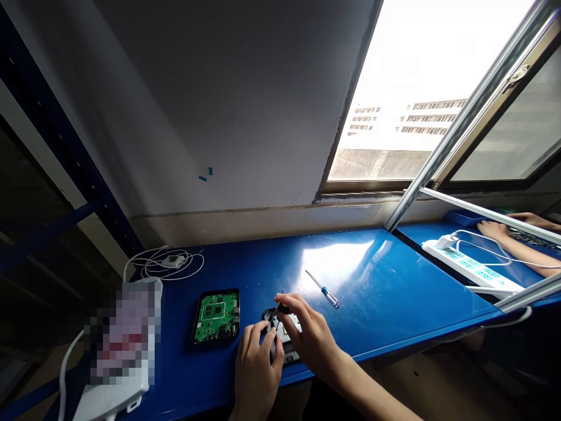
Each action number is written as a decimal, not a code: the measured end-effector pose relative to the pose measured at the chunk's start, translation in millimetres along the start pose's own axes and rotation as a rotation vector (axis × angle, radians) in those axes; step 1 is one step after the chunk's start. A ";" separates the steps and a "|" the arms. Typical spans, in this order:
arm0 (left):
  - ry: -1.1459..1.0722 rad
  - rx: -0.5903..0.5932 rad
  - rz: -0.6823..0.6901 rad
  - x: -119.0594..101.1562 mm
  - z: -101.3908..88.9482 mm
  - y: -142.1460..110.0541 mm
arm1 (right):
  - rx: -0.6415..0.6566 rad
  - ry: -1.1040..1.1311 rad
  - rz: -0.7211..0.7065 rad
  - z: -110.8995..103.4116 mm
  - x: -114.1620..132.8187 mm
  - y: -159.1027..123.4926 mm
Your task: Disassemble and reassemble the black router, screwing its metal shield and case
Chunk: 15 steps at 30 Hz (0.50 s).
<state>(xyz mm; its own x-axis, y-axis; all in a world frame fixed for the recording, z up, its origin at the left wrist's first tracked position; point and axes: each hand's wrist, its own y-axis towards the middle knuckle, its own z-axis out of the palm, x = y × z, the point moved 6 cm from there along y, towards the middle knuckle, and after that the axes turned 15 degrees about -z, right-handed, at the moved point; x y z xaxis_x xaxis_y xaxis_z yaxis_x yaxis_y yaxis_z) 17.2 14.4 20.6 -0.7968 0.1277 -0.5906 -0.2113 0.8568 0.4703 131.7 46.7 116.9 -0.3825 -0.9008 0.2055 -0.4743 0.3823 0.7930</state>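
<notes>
Right hand [316, 338] has a little black-and-yellow tool [284, 307] pinched in its fingers over the dark plastic housing [284, 337], which sits at the table's [403, 292] near edge, probably for easy reach. Left hand [259, 363] has fingers on the housing, likely steadying it; can't tell if they're gripping. Clear-handled screwdriver [329, 296] lies off right, I guess parked within reach.
</notes>
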 end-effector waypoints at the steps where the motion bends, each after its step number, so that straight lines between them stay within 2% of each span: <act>1: 0.000 0.000 0.002 0.2 0.0 0.0 | -0.001 -0.007 -0.004 -0.1 -0.4 1.1; 9: 0.002 0.005 -0.011 0.0 0.8 0.7 | 0.006 -0.064 -0.039 3.7 0.6 1.5; 15: -0.002 0.023 -0.017 0.0 -0.3 1.6 | -0.007 -0.064 0.002 6.4 -2.0 2.7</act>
<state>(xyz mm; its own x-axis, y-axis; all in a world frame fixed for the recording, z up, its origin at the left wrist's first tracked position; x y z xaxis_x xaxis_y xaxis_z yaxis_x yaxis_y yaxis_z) 16.7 15.6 21.5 -0.7922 0.1134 -0.5996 -0.2120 0.8702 0.4447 126.1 50.9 115.0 -0.4338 -0.8847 0.1704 -0.4678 0.3828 0.7966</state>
